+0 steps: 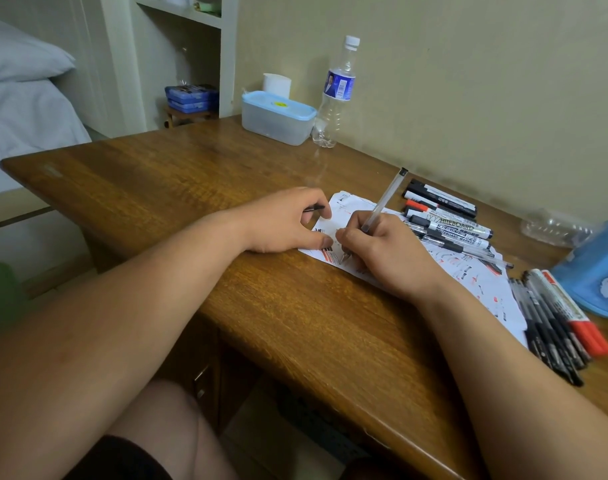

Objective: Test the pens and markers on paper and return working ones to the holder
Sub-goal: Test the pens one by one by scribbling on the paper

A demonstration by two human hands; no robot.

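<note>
1. A broad stretch of table (139,178) runs from your hands to its left edge.
2. Your left hand (285,220) pinches a thin dark piece (314,208), perhaps a cap, at the left edge of the paper (482,282).
3. Your right hand (382,247) grips a clear pen (387,195), tip on the paper near the table's front edge.
4. Markers (447,216) lie just beyond your right hand.

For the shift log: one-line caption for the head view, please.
Right hand tests a clear pen on the scribbled paper while the left hand, pinching a small dark piece, steadies the sheet.
</note>
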